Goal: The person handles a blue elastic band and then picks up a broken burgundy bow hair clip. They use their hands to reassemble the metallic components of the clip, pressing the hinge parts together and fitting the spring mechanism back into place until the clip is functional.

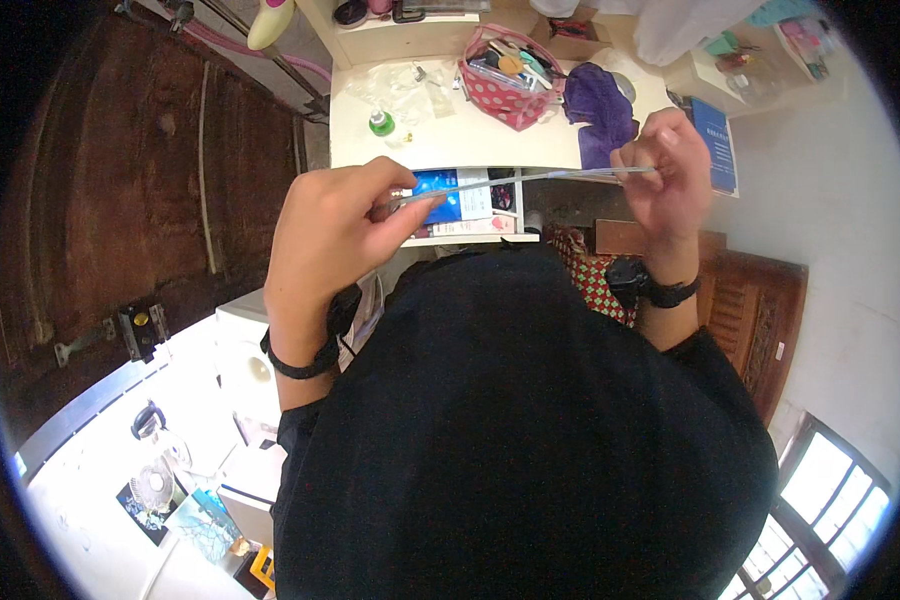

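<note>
A thin, pale grey strip (530, 180) stretches between my two hands, just above the front edge of the cream desk (510, 151). It looks taut; whether it is a band or a flat sheet seen edge-on, I cannot tell. At its left end my left hand (340, 225) is closed, thumb against fingers. My right hand (670, 180) is raised a little higher, its curled fingers pinching the other end. Below the strip, a pulled-out drawer (470, 240) holds a blue packet (432, 184), a white one and a pinkish box (475, 226).
On the desk stand a pink polka-dot pouch (505, 108) full of small items, a crumpled purple cloth (600, 105), a small green bottle (381, 123) and clear plastic wrapping (415, 85). A blue book (712, 140) is at the right. Dark wooden boards (150, 180) rise at the left.
</note>
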`<state>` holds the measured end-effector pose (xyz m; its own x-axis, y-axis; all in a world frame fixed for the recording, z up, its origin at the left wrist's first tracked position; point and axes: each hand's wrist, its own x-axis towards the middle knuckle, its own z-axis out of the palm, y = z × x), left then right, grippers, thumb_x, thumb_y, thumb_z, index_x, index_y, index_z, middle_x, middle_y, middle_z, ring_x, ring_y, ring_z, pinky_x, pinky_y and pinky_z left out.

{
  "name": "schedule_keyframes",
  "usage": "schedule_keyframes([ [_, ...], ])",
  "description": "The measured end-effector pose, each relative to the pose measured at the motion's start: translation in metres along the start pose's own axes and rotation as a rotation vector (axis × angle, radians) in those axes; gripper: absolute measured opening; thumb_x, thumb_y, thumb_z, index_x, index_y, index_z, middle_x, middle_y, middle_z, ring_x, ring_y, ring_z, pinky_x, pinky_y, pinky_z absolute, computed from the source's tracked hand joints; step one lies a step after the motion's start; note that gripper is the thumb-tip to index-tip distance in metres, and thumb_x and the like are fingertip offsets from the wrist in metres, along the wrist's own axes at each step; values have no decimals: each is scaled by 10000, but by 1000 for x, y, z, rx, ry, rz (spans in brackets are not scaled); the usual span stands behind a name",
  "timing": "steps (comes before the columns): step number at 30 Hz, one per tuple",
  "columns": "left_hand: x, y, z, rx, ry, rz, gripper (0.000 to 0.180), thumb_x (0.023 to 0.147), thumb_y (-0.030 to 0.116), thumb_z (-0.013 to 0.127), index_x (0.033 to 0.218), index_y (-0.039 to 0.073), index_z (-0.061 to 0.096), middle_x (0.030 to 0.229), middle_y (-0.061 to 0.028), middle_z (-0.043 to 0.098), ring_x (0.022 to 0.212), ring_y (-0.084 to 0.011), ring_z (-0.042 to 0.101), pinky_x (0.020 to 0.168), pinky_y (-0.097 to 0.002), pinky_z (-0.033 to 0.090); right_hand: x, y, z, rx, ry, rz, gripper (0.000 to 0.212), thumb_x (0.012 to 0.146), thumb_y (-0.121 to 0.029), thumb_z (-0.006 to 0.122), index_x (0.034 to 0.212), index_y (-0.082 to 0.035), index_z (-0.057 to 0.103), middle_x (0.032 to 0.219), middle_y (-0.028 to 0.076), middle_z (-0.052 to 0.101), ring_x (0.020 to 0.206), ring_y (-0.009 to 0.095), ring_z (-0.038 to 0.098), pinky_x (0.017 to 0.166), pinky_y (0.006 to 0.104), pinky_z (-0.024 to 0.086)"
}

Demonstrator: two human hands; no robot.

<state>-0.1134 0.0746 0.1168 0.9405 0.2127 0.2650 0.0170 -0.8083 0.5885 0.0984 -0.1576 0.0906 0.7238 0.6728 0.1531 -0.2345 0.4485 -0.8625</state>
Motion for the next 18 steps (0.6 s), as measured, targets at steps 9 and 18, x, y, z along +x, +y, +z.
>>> schedule_keyframes([
  [9, -4, -7, 21, -154, -120, -129, 170, 814, 181, 751, 801, 16, 713, 634, -99, 645, 530, -145, 585, 504, -271, 422, -8, 12, 13, -80, -203, -13, 168, 901, -64, 585, 1050, 11, 563, 695, 36, 549, 557, 78, 452, 518, 215, 351],
  [18, -9, -15, 57, -560, -78, -118, 167, 809, 124, 748, 891, -10, 691, 822, -112, 686, 726, -200, 658, 672, -289, 502, -12, 15, 18, -173, -338, 87, 251, 923, -106, 577, 1143, 10, 548, 701, 35, 583, 573, 60, 496, 498, 190, 371],
])
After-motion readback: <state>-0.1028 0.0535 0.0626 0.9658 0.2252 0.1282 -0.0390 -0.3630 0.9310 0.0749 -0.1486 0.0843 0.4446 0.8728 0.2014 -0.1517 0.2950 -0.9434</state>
